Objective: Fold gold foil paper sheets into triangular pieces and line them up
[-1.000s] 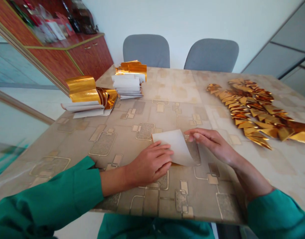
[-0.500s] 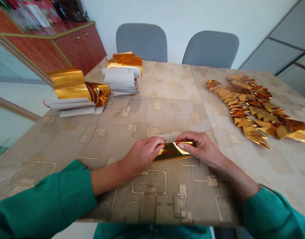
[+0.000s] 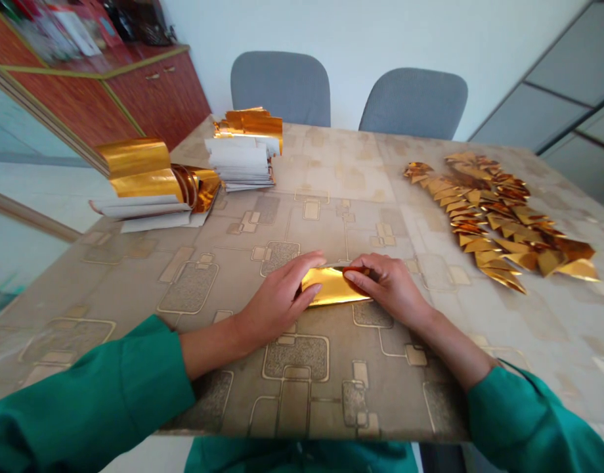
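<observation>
A sheet of gold foil paper (image 3: 330, 286), folded over into a narrow strip with its shiny side out, lies between my hands near the front of the table. My left hand (image 3: 283, 295) grips its left end, thumb on the near face and fingers behind the far edge. At the other end, my right hand (image 3: 388, 286) pinches the far edge between thumb and fingers. The right fingertips are partly hidden behind the paper.
White-backed gold sheets lie in a curled pile (image 3: 149, 187) at the left and a taller stack (image 3: 245, 154) behind it. Rows of folded gold pieces (image 3: 494, 217) spread over the right of the patterned table (image 3: 262, 410). Two grey chairs (image 3: 281, 85) stand beyond.
The sheet lay flat, white side up, under my left hand. My right hand came to its far edge, and the near part was folded over, showing gold. Both hands now grip it.
</observation>
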A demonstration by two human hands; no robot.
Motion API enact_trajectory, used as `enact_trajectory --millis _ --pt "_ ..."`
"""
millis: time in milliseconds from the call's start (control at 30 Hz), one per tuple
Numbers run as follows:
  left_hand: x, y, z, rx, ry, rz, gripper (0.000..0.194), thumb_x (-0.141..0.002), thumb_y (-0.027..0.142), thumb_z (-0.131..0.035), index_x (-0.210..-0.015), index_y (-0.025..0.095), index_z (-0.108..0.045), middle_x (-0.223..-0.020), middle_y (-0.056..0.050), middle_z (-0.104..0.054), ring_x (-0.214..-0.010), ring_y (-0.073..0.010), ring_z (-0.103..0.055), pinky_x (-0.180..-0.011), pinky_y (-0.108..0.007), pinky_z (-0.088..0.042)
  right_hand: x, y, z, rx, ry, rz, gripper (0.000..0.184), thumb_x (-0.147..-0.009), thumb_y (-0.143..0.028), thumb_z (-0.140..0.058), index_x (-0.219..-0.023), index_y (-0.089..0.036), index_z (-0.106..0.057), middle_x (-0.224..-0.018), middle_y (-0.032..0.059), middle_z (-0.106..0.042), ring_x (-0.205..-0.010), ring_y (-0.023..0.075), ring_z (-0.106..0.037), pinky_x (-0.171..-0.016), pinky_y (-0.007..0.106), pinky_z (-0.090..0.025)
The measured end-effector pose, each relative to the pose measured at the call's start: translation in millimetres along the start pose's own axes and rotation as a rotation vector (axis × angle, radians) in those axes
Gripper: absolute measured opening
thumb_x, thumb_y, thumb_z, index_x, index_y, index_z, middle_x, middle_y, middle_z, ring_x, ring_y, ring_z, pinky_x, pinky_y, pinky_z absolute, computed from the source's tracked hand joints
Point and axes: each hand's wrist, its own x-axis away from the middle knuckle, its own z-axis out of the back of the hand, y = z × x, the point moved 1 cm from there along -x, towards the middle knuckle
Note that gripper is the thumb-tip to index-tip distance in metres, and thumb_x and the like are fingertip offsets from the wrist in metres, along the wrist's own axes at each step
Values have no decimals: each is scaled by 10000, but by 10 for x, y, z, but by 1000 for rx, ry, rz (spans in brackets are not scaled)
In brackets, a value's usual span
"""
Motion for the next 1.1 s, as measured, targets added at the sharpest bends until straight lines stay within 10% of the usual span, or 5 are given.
enact_trajectory --millis 500,867,1100 --pt "59 75 -16 74 -34 30 745 -830 323 -728 -1436 193 -315 -1323 -128 -559 -1097 -232 -629 -945 -415 -550 42 -45 133 18 -135 239 236 -951 -413 -598 -903 -198 -685 -780 25 -696 -743 150 -598 -715 290 -414" --pt "120 126 -6 -106 -169 -215 202 -898 322 -655 -959 137 -604 -1155 -117 -653 -1035 -242 -628 -893 -385 -543 84 -26 302 -91 -364 323 154 -903 -358 -676 -945 -212 -696 -961 32 -726 -902 165 -622 -867 342 -435" --pt "191 69 -3 40 -155 -265 170 -838 20 -502 -806 162 -590 -1167 -87 -657 -1012 -169 -647 -836 -275 -526 171 -10 396 -47 -484 282 645 -716 -485 -820 -1276 -253 -600 -1240 66 -636 -1172 231 -532 -1045 426 -371"
